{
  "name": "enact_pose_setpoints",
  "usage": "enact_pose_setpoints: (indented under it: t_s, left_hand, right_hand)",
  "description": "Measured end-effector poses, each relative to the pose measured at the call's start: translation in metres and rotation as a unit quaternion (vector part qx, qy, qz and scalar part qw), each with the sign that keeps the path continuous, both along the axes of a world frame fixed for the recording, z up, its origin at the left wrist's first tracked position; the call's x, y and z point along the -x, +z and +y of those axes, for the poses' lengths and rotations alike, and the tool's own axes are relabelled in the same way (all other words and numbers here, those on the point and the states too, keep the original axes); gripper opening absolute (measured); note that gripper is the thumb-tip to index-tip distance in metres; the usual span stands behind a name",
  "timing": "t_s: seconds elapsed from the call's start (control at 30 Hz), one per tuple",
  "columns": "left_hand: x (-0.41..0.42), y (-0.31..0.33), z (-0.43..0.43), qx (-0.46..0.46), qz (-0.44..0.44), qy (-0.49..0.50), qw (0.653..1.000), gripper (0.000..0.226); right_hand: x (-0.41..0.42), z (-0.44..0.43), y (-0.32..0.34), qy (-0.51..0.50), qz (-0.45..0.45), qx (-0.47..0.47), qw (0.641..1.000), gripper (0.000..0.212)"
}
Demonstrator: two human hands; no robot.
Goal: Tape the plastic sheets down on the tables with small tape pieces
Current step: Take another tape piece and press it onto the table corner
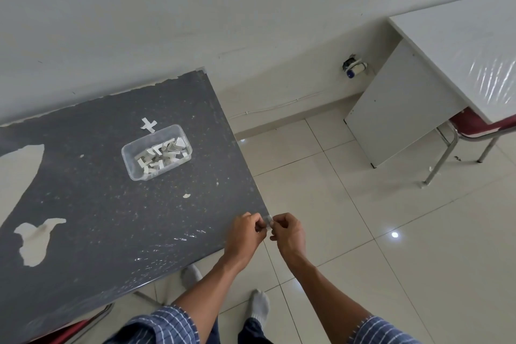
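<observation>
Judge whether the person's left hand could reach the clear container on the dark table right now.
Probably yes: no object stands between the left hand and the container, though it and the right hand pinch a tape piece.

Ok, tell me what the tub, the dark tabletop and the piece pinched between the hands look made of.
Tub: clear plastic; the pieces inside show through its walls. Tabletop: dark speckled coating, perhaps laminate, peeled to a pale layer in patches. Tape piece: translucent, probably plastic tape; too small to be sure.

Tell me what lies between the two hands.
A small tape piece, pinched by the left hand and right hand at the dark table's edge; head view.
</observation>
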State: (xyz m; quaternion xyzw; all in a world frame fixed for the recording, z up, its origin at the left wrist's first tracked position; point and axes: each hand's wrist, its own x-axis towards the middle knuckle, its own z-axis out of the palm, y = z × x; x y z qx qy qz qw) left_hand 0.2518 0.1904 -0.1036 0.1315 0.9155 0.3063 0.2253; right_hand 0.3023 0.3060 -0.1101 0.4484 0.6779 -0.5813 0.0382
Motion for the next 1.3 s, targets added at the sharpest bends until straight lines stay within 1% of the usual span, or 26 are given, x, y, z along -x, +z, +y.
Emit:
enact_pose_setpoints:
  t_s: [0.17,0.27,0.37,0.43,0.5,0.57,0.67,0.8,0.9,1.1,1.17,1.23,1.3]
  left_hand:
    - [-0.001,-0.003,-0.002,-0.025,0.004,0.004,1.000,0.016]
    - [-0.002,-0.002,-0.002,-0.019,0.009,0.000,1.000,0.019]
    - [-0.002,-0.005,-0.002,-0.015,0.017,-0.015,1.000,0.019]
    - [-0.002,-0.005,-0.003,-0.003,0.028,-0.047,0.999,0.015]
    - [-0.002,-0.005,-0.004,0.023,0.043,-0.099,0.994,0.007]
    - [-0.003,-0.004,-0.003,0.041,0.056,-0.124,0.990,0.010]
    - [-0.004,0.000,0.000,0.044,0.065,-0.113,0.991,0.007]
    - [-0.004,0.001,0.006,0.058,0.061,-0.086,0.993,0.013]
    - [-0.007,0.001,0.007,0.057,0.058,-0.068,0.994,0.016]
    - [-0.008,-0.007,0.003,0.040,0.085,-0.079,0.992,0.011]
    - [-0.011,-0.009,-0.001,0.049,0.109,-0.112,0.986,0.006]
    - [-0.013,-0.010,-0.005,0.043,0.133,-0.142,0.980,0.011]
    - [-0.012,-0.011,-0.005,0.037,0.137,-0.142,0.980,0.009]
  right_hand:
    - [0.006,-0.003,0.000,0.002,-0.002,-0.009,1.000,0.017]
    - [0.008,-0.005,0.001,-0.013,-0.003,-0.010,1.000,0.021]
    - [0.009,-0.006,0.002,-0.025,-0.001,-0.006,1.000,0.021]
    - [0.009,-0.003,0.003,-0.031,0.006,0.013,0.999,0.018]
    - [0.008,0.001,0.004,-0.031,0.014,0.040,0.999,0.016]
    - [0.008,0.002,0.004,-0.034,0.018,0.054,0.998,0.015]
    - [0.008,0.002,0.005,-0.039,0.010,0.069,0.997,0.016]
    - [0.007,0.013,0.009,0.039,-0.024,0.043,0.998,0.026]
    - [0.006,0.012,0.009,0.043,-0.030,0.039,0.998,0.031]
    - [0.006,0.011,0.008,0.021,-0.033,0.029,0.999,0.027]
    - [0.005,0.012,0.009,0.005,-0.017,0.030,0.999,0.025]
    - [0.004,0.011,0.009,-0.005,-0.007,0.033,0.999,0.022]
    - [0.005,0.011,0.010,-0.003,-0.008,0.034,0.999,0.020]
